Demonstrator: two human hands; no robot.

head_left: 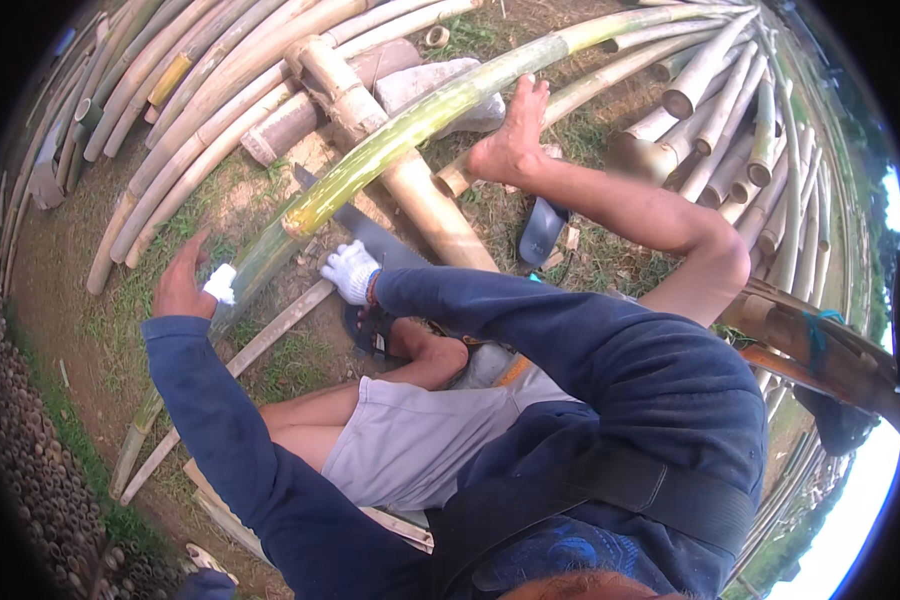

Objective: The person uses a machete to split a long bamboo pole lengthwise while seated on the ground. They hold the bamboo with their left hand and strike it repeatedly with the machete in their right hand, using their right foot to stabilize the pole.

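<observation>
A long green bamboo pole (410,125) runs from the upper right to the lower left, across a thick pale bamboo piece (435,215). My left hand (182,282) is beside the pole's lower stretch, fingers apart. A white wrapping (220,284) on one of its digits is close against the pole. In a white knit glove, my right hand (350,271) has its fingers curled, just below a wide dark metal blade (375,236) that passes under the pole. The end of a thin bamboo strip (270,335) meets those fingers. What they grip, if anything, is hidden.
Cut bamboo poles (205,75) lie stacked at the upper left, with more bamboo (720,100) at the upper right. Grey stones (435,90) sit behind the pole. My bare foot (515,135) rests against bamboo near a loose sandal (542,232). Many short cut pieces (30,430) cover the far left.
</observation>
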